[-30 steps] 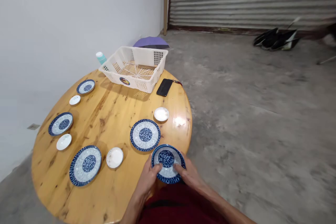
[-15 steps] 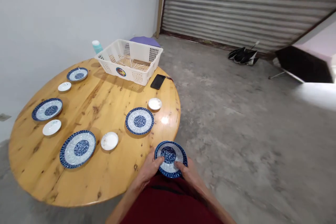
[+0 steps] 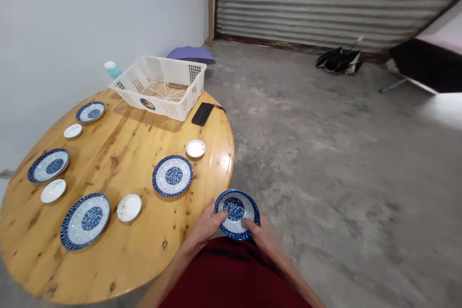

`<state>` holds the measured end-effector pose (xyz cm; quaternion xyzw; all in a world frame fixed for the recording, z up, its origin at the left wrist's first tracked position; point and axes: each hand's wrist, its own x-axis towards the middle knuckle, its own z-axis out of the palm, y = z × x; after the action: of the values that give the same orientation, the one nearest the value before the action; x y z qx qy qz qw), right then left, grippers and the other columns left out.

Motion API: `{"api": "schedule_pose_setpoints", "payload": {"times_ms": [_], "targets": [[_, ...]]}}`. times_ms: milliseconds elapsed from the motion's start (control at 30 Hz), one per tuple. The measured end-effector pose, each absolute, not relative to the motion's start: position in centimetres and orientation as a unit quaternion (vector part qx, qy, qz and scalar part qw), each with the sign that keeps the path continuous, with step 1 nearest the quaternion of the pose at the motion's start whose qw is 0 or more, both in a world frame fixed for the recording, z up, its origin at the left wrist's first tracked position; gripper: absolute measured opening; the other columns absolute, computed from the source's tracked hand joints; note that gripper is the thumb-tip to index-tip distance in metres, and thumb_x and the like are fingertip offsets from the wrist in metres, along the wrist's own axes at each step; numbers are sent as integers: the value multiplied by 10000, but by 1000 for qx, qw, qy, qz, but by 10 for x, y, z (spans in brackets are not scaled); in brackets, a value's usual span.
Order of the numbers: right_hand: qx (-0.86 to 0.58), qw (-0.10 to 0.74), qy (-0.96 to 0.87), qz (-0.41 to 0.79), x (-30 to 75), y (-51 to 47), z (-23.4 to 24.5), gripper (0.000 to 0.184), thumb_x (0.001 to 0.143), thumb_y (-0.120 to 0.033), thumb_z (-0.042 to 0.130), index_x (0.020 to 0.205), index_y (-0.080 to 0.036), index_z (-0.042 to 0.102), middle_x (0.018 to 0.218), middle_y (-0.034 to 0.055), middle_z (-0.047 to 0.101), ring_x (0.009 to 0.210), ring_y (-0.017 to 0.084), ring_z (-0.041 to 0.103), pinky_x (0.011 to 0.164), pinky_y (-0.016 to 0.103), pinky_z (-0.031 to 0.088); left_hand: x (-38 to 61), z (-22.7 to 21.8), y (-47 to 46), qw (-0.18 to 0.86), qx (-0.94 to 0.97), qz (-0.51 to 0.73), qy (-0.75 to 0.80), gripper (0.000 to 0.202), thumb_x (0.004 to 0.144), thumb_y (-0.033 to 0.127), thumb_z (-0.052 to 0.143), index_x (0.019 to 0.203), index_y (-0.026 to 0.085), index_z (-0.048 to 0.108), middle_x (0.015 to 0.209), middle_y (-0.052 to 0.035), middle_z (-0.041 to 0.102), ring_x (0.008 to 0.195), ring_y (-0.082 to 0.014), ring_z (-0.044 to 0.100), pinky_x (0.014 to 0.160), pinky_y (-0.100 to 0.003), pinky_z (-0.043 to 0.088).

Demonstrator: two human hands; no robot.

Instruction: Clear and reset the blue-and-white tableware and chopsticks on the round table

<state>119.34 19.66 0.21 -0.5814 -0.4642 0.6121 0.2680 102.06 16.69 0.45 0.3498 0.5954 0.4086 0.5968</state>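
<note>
While the blue-patterned plate (image 3: 236, 208) sits clasped at its near rim between my left hand (image 3: 205, 226) and right hand (image 3: 265, 238), it hangs just past the round wooden desk (image 3: 144, 260), above my lap. A second ago it overlapped that edge; now it is clear of it, apart from the matching plates (image 3: 172, 175) and white saucers (image 3: 195, 148) lying there.

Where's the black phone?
In the head view the phone lies at the far right edge of the table, just right of the white basket, well beyond the plate held by the left hand and right hand.
</note>
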Motion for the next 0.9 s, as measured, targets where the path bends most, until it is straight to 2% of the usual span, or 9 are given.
{"api": "schedule_pose_setpoints", "payload": {"times_ms": [100, 200, 300, 433, 567, 700, 800, 900], "targets": [[-595, 257, -468, 600, 1239, 235, -2, 400, 656, -423, 590, 944, -182, 727, 811, 84, 752, 870, 325, 702, 812, 425, 567, 1064, 1, 207, 597, 352, 411, 592, 376, 742, 234, 608, 1102, 144, 669, 1017, -66, 706, 975, -233, 613, 902, -340, 507], [-600, 241, -482, 591, 1288, 277, -8, 304, 649, -452, 624, 828, -232, 734, 848, 97, 771, 899, 370, 714, 823, 466, 572, 1110, 0, 247, 602, 337, 423, 587, 355, 735, 225, 632, 1079, 166, 694, 962, -52, 713, 939, -233, 621, 859, -327, 516], [-585, 222, -496, 602, 1332, 320, -13, 287, 646, -448, 659, 804, -220, 735, 905, 110, 785, 911, 382, 723, 829, 472, 584, 1149, 0, 282, 600, 338, 431, 583, 309, 736, 229, 654, 1034, 172, 716, 924, -41, 719, 913, -236, 629, 837, -321, 521], [-561, 175, -511, 627, 1367, 371, -14, 260, 675, -426, 672, 785, -200, 738, 861, 105, 786, 888, 376, 733, 801, 451, 600, 1180, 2, 317, 592, 334, 447, 581, 268, 754, 243, 668, 1008, 178, 726, 897, -29, 715, 879, -226, 627, 827, -315, 517], [-528, 148, -524, 652, 1366, 410, -15, 352, 701, -414, 679, 943, -179, 778, 940, 103, 797, 938, 371, 739, 820, 442, 601, 1185, 2, 337, 567, 302, 476, 600, 320, 765, 308, 710, 1056, 176, 715, 891, -36, 701, 888, -233, 625, 865, -337, 518], [-501, 137, -528, 672, 1343, 446, -15, 402, 669, -424, 687, 958, -161, 781, 1030, 126, 795, 966, 373, 735, 821, 445, 599, 1172, 2, 356, 525, 285, 492, 634, 363, 774, 345, 709, 1092, 172, 701, 972, -63, 708, 951, -254, 634, 883, -347, 524], [-511, 124, -542, 655, 1322, 476, -8, 392, 651, -443, 680, 910, -166, 781, 946, 114, 799, 900, 361, 735, 797, 436, 593, 1157, 4, 380, 503, 275, 504, 646, 375, 783, 370, 709, 1105, 180, 695, 1012, -74, 716, 974, -267, 643, 907, -363, 522], [-517, 115, -550, 646, 1300, 512, 5, 408, 625, -460, 678, 879, -154, 773, 874, 108, 791, 847, 347, 721, 784, 427, 581, 1140, 11, 412, 482, 268, 515, 656, 346, 796, 386, 702, 1086, 196, 699, 969, -62, 722, 947, -262, 649, 924, -368, 519]]}}
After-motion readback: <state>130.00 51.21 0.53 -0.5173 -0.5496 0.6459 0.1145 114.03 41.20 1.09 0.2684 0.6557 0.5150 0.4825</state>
